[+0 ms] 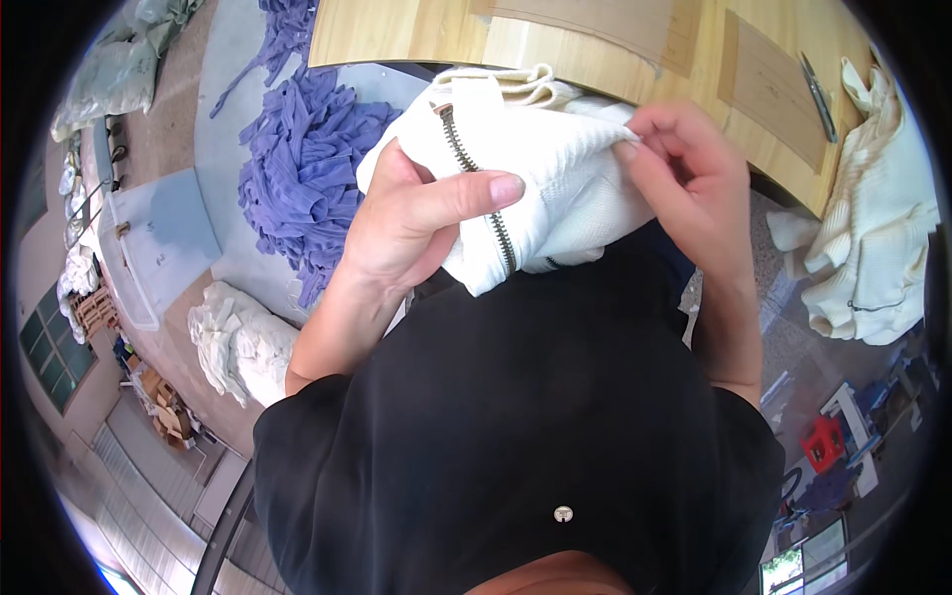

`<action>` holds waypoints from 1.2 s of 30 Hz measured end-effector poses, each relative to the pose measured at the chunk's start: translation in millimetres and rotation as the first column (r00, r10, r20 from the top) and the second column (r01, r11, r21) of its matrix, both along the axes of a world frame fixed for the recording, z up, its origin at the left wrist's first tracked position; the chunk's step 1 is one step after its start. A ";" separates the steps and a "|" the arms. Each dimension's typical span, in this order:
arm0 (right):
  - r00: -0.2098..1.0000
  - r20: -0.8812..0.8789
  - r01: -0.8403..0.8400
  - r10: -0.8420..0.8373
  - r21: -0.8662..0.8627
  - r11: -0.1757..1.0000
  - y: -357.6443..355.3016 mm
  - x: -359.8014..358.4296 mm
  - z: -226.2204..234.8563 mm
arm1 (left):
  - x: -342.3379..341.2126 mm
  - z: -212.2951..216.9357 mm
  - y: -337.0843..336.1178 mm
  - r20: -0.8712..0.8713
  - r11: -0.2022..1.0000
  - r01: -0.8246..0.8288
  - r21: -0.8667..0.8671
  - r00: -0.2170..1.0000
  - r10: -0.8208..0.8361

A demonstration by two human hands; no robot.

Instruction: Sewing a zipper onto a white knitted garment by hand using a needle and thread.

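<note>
A white ribbed knit garment (575,149) with a dark metal zipper (504,238) is bunched in front of me, at the table's near edge. My left hand (412,213) grips its left side, the thumb lying across the zipper and the other fingers hidden under the cloth. At the garment's right edge my right hand (689,174) pinches the fabric between thumb and forefinger, with the remaining fingers curled.
A wooden table (407,35) with brown cardboard pieces (778,89) and a pair of tweezers (819,99) curves ahead. Purple fabric (302,169) is heaped at the left, above a white bundle (238,337). More white knitwear (863,238) hangs at the table's right end.
</note>
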State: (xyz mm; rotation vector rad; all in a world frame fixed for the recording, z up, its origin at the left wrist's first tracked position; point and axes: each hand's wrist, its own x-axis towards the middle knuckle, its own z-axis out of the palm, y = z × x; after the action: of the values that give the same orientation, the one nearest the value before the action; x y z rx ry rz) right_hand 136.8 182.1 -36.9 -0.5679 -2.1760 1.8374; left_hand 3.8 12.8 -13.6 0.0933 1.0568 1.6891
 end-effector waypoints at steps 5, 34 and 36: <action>0.996 -0.039 0.072 -0.084 -0.239 0.968 -10.2 3.6 21.6 | 0.9 -2.5 0.2 -0.026 1.000 -0.013 -0.002 1.000 0.013; 0.966 -0.215 -0.076 0.146 0.306 0.949 -32.2 -4.1 35.2 | 0.2 2.5 1.2 -0.012 1.000 -0.006 0.012 1.000 0.006; 0.964 -0.218 -0.086 0.154 0.291 0.953 -29.8 -4.7 32.2 | -0.1 2.6 1.2 -0.015 1.000 -0.005 0.015 1.000 0.005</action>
State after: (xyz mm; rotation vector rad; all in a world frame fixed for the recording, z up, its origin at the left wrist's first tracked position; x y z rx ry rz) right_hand 132.1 152.2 -4.7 -0.1488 -2.2881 1.5188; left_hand 3.6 14.0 -11.1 0.1132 1.0569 1.7036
